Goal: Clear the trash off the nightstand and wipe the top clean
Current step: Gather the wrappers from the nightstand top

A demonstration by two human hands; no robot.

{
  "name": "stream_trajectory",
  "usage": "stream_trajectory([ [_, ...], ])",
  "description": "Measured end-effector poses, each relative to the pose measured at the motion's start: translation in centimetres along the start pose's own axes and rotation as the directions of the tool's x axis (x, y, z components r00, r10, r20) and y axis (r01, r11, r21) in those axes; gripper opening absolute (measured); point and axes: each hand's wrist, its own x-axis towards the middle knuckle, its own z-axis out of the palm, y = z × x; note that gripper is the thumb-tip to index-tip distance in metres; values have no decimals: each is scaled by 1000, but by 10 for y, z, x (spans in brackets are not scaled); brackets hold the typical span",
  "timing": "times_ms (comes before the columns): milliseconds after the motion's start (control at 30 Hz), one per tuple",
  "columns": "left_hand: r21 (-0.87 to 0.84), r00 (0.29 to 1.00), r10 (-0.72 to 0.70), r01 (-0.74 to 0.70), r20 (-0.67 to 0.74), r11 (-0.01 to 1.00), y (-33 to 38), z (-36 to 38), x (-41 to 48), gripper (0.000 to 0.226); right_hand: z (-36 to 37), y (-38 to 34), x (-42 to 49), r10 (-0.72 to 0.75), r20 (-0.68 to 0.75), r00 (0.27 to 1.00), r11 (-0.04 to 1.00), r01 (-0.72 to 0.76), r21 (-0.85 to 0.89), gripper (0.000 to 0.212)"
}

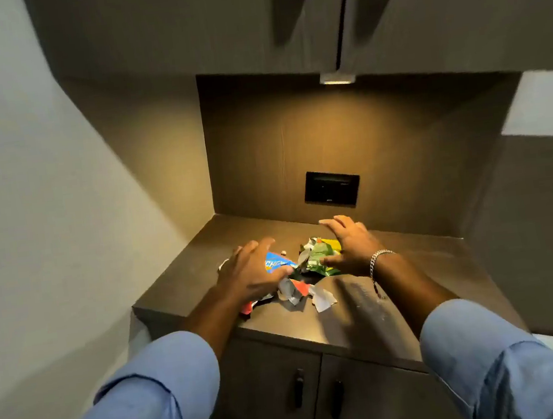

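Nightstand [412,262]: brown top, lit from above, 2 cupboard doors below. Trash: 1 loose heap of wrappers at the centre of the top, spread left to right. Blue wrapper [276,263] at the left end, green wrapper [320,256] at the right, torn grey scraps [321,299] toward the front edge, 1 small pale crumb [283,252] behind. Left hand [251,270]: fingers spread, palm down, over the blue wrapper, grasping nothing visible. Right hand [353,247]: spread, thumb touching the green wrapper. Heap lies between the 2 hands; each is nearest its own end. Pale smears [370,302] on the right front remain unwiped.
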Motion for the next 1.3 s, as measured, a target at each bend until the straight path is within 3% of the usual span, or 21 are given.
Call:
stream_trajectory([
  [133,137,975,-107,81,193,987,-21,46,33,91,41,18,58,-3,319,948,997,26,-67,87],
  [200,229,951,-168,109,261,967,-29,64,45,87,57,21,80,-17,367,930,996,50,-79,77],
  [267,290,955,-175,101,240,952,-31,76,52,72,67,21,92,-56,357,932,989,100,-106,54],
  [333,285,974,-149,96,172,954,-30,84,57,54,76,20,99,-67,313,947,986,110,-122,32],
  [400,182,984,-150,130,97,975,-25,86,59,46,79,18,98,-73,243,967,985,108,-135,24],
  [533,-142,976,-205,194,-70,971,-16,74,57,36,65,22,80,-84,25,996,995,85,-53,28],
  [700,-474,954,-192,62,-231,878,22,40,32,20,27,11,25,-78,-223,972,995,88,36,32],
  [900,-558,976,-92,-35,-199,829,74,29,-37,24,-6,-4,-85,-19,-424,905,999,29,19,18],
  [1100,-660,979,-61,-87,-197,746,132,56,-109,25,-5,16,-184,86,-424,902,993,-43,109,8],
  [1300,-695,994,-71,-11,-89,719,162,127,-185,18,47,51,-286,243,-404,882,948,-127,293,13],
])
